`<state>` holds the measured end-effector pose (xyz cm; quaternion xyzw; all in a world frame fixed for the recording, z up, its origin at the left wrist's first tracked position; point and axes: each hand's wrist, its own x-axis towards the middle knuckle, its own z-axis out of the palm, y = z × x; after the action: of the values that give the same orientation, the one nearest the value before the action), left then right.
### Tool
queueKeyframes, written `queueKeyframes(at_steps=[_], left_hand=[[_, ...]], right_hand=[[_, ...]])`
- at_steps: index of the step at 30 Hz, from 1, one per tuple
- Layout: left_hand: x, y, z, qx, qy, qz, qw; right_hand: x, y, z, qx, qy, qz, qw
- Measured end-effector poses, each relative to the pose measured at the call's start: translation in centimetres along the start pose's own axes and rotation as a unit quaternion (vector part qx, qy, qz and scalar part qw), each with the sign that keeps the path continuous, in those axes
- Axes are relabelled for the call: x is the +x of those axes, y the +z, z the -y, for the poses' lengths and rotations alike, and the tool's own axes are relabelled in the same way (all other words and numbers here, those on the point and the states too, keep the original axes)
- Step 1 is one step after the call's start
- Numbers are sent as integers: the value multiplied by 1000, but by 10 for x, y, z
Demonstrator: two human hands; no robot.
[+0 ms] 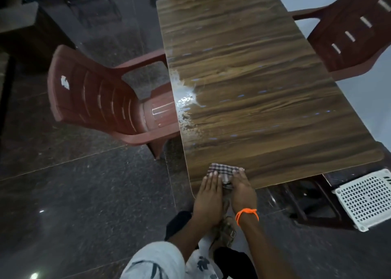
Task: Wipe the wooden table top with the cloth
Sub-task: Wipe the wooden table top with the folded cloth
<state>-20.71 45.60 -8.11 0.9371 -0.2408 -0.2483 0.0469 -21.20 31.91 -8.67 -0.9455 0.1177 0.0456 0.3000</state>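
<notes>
No writing or brand mark can be read anywhere in view. The cloth (224, 171), a small folded piece in a brown, white and dark check, lies on the wooden table top (264, 84) at its near edge, close to the near-left corner, with a fold of it hanging just over the rim. Both hands lie side by side on it: the left hand (208, 196) is flat with straight fingers, its fingertips pressing the cloth's left part, while the right hand (242, 191), with an orange thread (246, 213) tied round its wrist, has its fingers bent down over the cloth's right part; whether they pinch the fabric cannot be told. The table top is a long glossy panel with brown wood-grain streaks and rounded corners, and a wet, shining patch (186, 101) sits along its left edge. A reddish-brown moulded plastic chair (95, 97) with a slatted back stands at that left edge, and a second chair (351, 31) at the right edge. A white perforated plastic stool (366, 202) stands near the near-right corner on the dark polished stone floor (74, 194).
</notes>
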Motion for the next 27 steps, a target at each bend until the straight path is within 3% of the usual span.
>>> queueKeyframes(at_steps=[5, 12, 20, 24, 27], left_hand=[[33, -30, 45, 19, 18, -20, 999], [-5, -22, 128, 19, 91, 3, 996], [-23, -18, 142, 32, 246, 24, 968], [26, -36, 130, 32, 283, 10, 959], [68, -54, 135, 36, 266, 1, 963]], right_hand=[[40, 16, 26, -33, 13, -3, 999], [14, 59, 92, -16, 13, -6, 1000], [-47, 71, 99, 29, 160, -87, 983], [-8, 66, 89, 29, 269, -130, 954], [40, 60, 91, 12, 251, -140, 958]])
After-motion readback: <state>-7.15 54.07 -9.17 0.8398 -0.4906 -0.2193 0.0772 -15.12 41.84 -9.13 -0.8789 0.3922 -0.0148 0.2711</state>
